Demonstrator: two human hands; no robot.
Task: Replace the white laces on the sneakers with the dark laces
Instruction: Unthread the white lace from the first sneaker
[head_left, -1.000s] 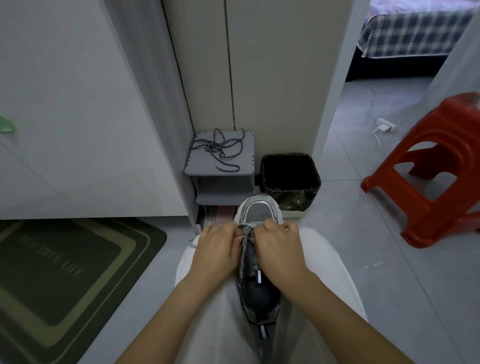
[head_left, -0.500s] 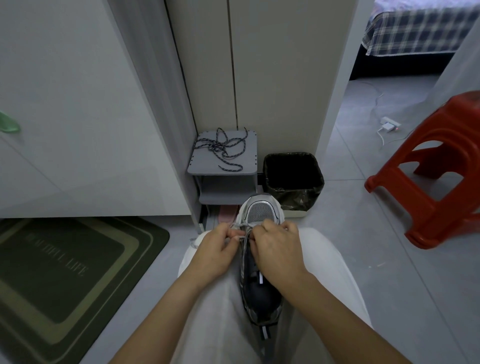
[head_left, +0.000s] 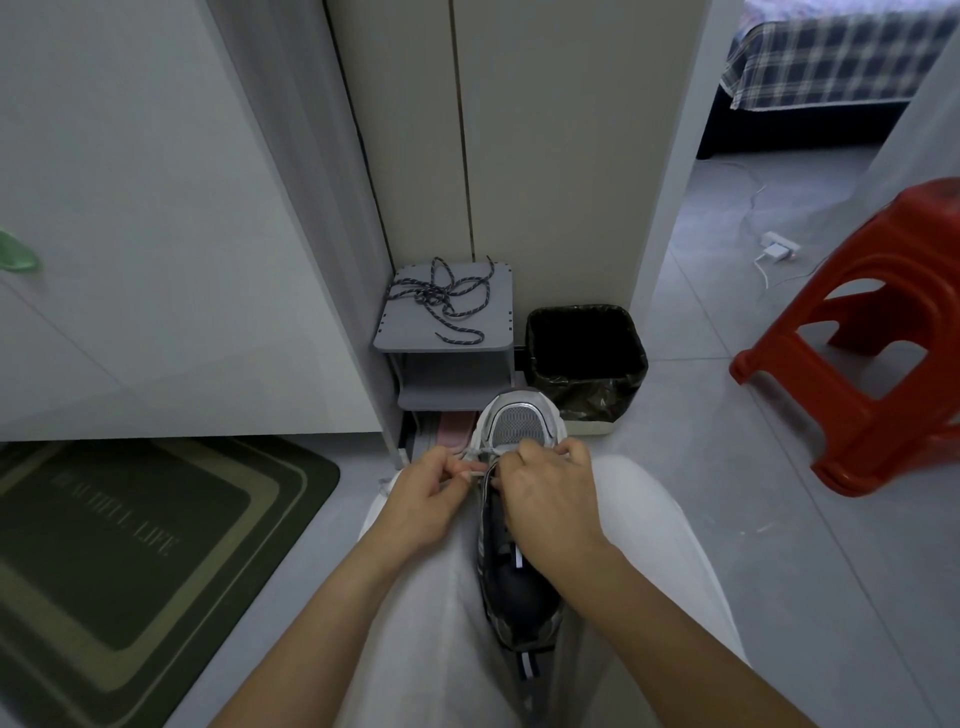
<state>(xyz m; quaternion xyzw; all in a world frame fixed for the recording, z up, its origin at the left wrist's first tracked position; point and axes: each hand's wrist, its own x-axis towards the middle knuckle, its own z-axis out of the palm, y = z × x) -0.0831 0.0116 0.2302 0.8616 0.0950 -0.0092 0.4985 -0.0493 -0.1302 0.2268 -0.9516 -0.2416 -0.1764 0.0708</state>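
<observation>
A grey and white sneaker (head_left: 519, 561) lies in the person's lap between the thighs, toe pointing far, heel near. The left hand (head_left: 423, 501) sits just left of the sneaker's front, its grip pinching a short stretch of the white lace (head_left: 475, 458) between thumb and fingers. The right hand (head_left: 553, 501) lies over the tongue, its grip curled tight on the same lace at the eyelets nearest the toe. The dark laces (head_left: 441, 301) lie in a loose tangle on top of a small grey shelf (head_left: 493, 332) beyond the toe, well apart from both hands. A black bin (head_left: 587, 364) stands just right of the shelf, a red stool (head_left: 872, 338) further right, a green mat (head_left: 130, 551) on the floor at left
</observation>
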